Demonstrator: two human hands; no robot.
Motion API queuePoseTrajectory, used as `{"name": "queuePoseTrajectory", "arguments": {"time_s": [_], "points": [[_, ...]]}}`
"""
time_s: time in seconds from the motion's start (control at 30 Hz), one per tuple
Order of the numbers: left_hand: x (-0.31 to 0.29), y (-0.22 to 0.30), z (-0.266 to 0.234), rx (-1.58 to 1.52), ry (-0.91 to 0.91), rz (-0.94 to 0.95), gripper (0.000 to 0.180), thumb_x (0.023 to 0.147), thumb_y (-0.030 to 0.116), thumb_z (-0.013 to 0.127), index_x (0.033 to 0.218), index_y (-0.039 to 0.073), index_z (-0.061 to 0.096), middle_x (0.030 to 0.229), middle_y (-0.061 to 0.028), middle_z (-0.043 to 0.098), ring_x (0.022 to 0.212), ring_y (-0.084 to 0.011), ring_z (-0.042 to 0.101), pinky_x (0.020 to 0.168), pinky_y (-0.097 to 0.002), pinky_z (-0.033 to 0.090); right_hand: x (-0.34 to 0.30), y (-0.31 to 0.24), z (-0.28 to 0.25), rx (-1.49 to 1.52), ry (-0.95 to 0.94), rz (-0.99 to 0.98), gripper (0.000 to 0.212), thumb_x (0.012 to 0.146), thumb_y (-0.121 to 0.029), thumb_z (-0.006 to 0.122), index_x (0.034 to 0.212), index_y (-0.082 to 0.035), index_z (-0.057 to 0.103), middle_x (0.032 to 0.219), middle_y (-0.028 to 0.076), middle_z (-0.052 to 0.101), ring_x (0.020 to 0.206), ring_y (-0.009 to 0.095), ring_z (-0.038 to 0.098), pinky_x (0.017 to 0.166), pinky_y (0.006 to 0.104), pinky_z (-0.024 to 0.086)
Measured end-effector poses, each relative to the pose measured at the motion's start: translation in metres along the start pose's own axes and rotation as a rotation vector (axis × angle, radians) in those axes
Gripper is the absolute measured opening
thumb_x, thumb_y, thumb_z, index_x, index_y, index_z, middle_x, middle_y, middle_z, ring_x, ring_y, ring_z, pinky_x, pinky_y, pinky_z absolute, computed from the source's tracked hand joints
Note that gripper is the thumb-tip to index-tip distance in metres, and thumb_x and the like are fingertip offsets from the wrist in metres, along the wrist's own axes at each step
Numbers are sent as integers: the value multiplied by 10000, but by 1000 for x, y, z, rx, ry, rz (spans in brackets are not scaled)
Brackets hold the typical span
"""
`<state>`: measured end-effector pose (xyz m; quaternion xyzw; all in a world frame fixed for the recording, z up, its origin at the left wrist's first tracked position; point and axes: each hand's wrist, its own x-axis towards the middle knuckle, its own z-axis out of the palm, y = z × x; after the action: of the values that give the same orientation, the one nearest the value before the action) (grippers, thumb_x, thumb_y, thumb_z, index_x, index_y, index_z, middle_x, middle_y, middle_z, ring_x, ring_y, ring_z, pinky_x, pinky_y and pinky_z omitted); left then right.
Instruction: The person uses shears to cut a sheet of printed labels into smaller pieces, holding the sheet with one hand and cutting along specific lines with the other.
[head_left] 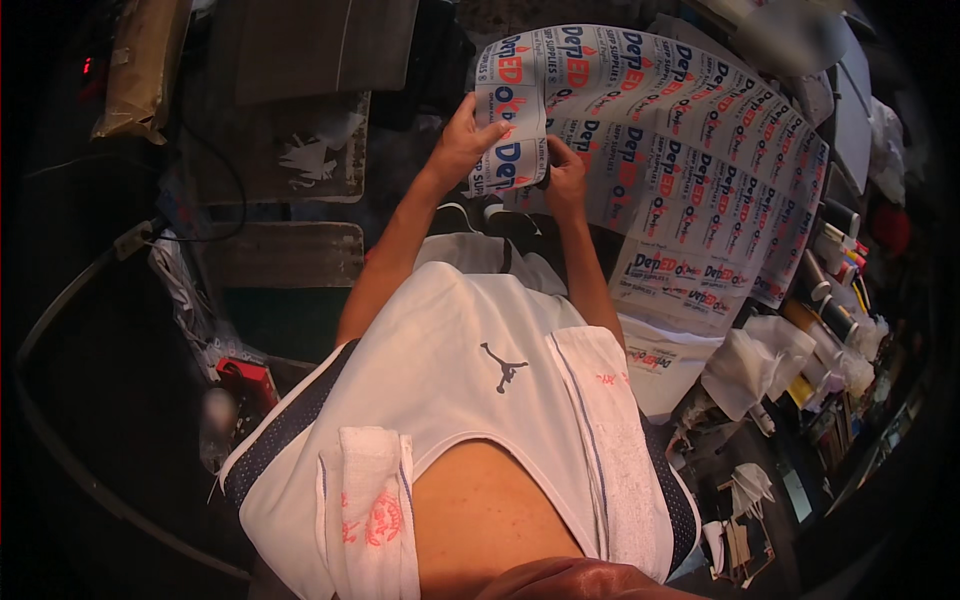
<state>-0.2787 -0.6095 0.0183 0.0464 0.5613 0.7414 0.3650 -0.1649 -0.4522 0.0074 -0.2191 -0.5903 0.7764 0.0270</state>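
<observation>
A long white sheet [690, 170], printed all over with repeated blue and red lettering, curves from my hands toward the right. Its near end forms a narrow flap [512, 110] with larger print. My left hand [463, 145] is closed on the flap's left edge, thumb on top and fingers behind it. At the flap's lower right corner my right hand [565, 175] is closed, its fingers pinching the edge. Something small and dark shows by those fingers; I cannot make out what it is. Part of the sheet hangs down beside my right forearm.
Dark flat panels [310, 50] stand to the left, with a worn board [290, 150] below. A brown wrapped package [145, 70] lies far left and a red box [247, 380] lower left. Rolls and crumpled plastic [760, 365] crowd the right. A pale rounded object [790, 35] is at upper right.
</observation>
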Motion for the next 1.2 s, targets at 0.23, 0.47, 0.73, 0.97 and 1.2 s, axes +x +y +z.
{"name": "queuePoseTrajectory", "arguments": {"time_s": [0.23, 0.47, 0.73, 0.97, 1.2], "points": [[-2, 0, -2, 41, -29, 34, 517, 966, 118, 657, 1399, 5, 398, 1182, -156, 665, 1027, -169, 688, 879, -307, 578, 13, -7, -6, -97, 6, -31, 271, 932, -194, 720, 1086, 25, 678, 973, 51, 721, 879, 86, 648, 782, 238, 506], [-3, 3, -1, 39, -37, 29, 518, 972, 121, 649, 1404, 8, 387, 1187, -165, 667, 1039, -175, 688, 885, -312, 577, 12, -10, -3, -113, 8, -33, 263, 946, -185, 709, 1099, 27, 680, 971, 50, 725, 860, 81, 648, 768, 236, 510], [-8, 10, 2, 26, -14, -5, 490, 949, 101, 661, 1364, -6, 424, 1218, -156, 648, 1112, -196, 652, 940, -341, 552, 12, -7, -2, -105, 21, -22, 243, 947, -167, 698, 1093, 28, 683, 963, 41, 724, 855, 77, 644, 763, 233, 508], [-17, 2, 2, 28, -15, -24, 521, 940, 97, 658, 1386, -5, 409, 1210, -155, 653, 1095, -196, 664, 935, -334, 553, 19, -17, -2, -126, 29, 15, 210, 922, -114, 666, 1071, 32, 692, 938, 38, 725, 841, 81, 647, 762, 233, 507], [-19, -1, 5, -8, -27, 29, 509, 943, 98, 655, 1378, -5, 410, 1210, -158, 652, 1077, -203, 675, 917, -334, 564, 17, -16, -2, -146, 51, -10, 202, 892, -63, 649, 1063, 32, 697, 926, 40, 728, 822, 74, 647, 745, 225, 507]]}}
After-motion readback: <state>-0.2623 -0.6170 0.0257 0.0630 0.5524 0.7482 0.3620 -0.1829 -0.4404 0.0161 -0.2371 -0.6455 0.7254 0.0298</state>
